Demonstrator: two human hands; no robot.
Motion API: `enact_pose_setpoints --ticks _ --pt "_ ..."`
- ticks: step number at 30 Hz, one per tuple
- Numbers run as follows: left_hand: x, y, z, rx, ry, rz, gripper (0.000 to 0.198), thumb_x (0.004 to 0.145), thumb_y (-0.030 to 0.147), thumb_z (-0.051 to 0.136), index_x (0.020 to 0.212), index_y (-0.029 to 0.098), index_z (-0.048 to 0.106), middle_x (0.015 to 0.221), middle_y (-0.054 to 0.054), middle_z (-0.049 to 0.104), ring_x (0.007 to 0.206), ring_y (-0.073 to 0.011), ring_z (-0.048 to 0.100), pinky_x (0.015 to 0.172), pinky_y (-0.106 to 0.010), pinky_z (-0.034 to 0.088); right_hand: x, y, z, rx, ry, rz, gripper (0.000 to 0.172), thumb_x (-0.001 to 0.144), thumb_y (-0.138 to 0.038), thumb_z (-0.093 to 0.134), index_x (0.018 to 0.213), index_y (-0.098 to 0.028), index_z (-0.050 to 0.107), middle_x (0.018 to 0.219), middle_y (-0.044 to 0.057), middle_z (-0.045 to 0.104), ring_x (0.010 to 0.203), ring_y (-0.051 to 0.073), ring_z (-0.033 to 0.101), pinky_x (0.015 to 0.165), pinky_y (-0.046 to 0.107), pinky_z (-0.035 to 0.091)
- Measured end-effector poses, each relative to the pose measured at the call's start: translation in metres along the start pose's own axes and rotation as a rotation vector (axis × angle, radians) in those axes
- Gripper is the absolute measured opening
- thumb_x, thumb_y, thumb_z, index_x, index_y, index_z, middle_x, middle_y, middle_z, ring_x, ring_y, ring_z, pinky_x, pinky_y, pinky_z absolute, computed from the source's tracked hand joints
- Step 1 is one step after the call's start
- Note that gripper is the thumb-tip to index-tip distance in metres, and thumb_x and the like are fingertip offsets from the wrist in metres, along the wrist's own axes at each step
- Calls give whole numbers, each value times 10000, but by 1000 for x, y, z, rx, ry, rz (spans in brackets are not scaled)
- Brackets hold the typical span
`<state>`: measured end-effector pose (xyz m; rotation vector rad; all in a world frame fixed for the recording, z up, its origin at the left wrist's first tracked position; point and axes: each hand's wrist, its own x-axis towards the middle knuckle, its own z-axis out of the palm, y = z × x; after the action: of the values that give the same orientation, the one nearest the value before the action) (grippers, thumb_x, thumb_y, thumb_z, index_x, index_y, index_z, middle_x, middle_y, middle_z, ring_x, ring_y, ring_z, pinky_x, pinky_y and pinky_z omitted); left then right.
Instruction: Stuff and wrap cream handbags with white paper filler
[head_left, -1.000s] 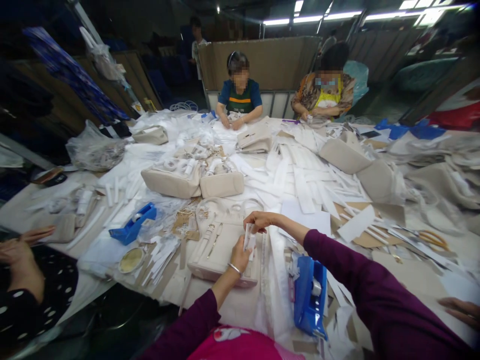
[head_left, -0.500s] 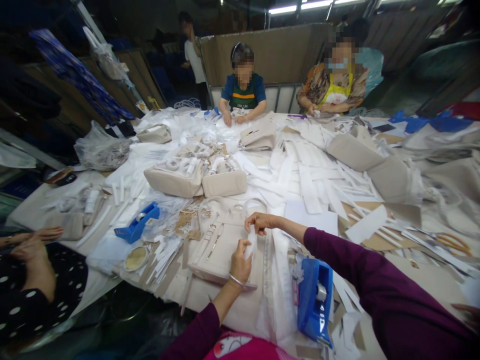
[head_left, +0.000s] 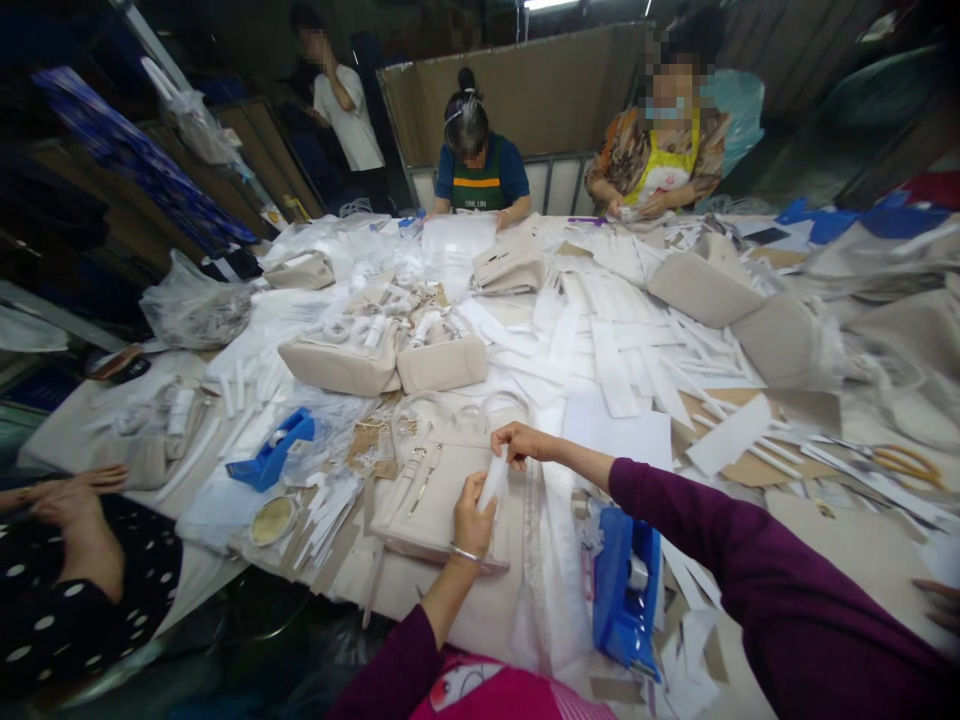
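A beige handbag (head_left: pixel 427 500) with gold zips lies in front of me, its handles toward the far side. Above its right part, my left hand (head_left: pixel 474 515) is closed on the lower end of a white strip (head_left: pixel 493 478), which looks like paper or foam. My right hand (head_left: pixel 517 443) pinches the upper end of the same strip. Whether the strip touches the bag underneath I cannot tell. Right of the bag stands a blue tape dispenser (head_left: pixel 626 590).
Two more beige bags (head_left: pixel 341 355) stand beyond mine. A second blue tape dispenser (head_left: pixel 274 448) and a round tape roll (head_left: pixel 271 520) lie left. White strips (head_left: pixel 615 370) cover the middle; orange-handled scissors (head_left: pixel 907 462) lie right. Co-workers sit across the table and at the left.
The white strip shows more between my hands, slanting over the bag. The co-worker across has bowed their head and a white sheet now stands before them. My view has shifted slightly.
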<state>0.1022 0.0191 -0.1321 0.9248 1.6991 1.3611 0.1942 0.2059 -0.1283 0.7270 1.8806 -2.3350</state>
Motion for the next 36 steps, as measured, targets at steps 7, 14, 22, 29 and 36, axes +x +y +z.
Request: enact_pose_setpoints --ticks 7,14,22,29,36 --pt "-3 -3 5 -12 90 -19 391 701 146 591 1087 146 654 1119 -83 667 1036 -221 611 962 -340 449 -8 8 -7 74 -68 -51 302 557 -129 586 855 -173 569 452 -74 568 331 95 513 337 150 400" --pt "-3 -4 5 133 43 170 354 769 133 545 1103 177 656 1069 -72 685 970 -202 632 872 -302 498 -13 0 -10 29 -110 1 295 562 -127 558 849 -143 621 424 -46 571 343 101 518 372 162 428" --pt "0 -5 0 346 -54 484 430 797 43 436 1160 185 618 1013 -92 663 946 -172 613 844 -284 491 -7 8 -3 60 1 18 261 494 -81 469 720 -160 574 352 -47 533 289 106 477 322 152 386" --pt "-3 -4 0 447 -108 488 547 733 -25 361 1180 179 602 947 -87 614 890 -152 588 773 -266 487 -5 12 -15 90 -105 151 280 508 -59 507 765 -153 568 544 -9 658 411 130 593 392 170 470" --pt "-2 -6 -2 373 -104 462 539 722 -32 371 1117 209 647 931 -67 610 867 -141 586 741 -245 470 -10 6 -17 145 -154 175 320 534 -39 537 834 -140 586 504 -17 641 442 126 611 427 154 478"
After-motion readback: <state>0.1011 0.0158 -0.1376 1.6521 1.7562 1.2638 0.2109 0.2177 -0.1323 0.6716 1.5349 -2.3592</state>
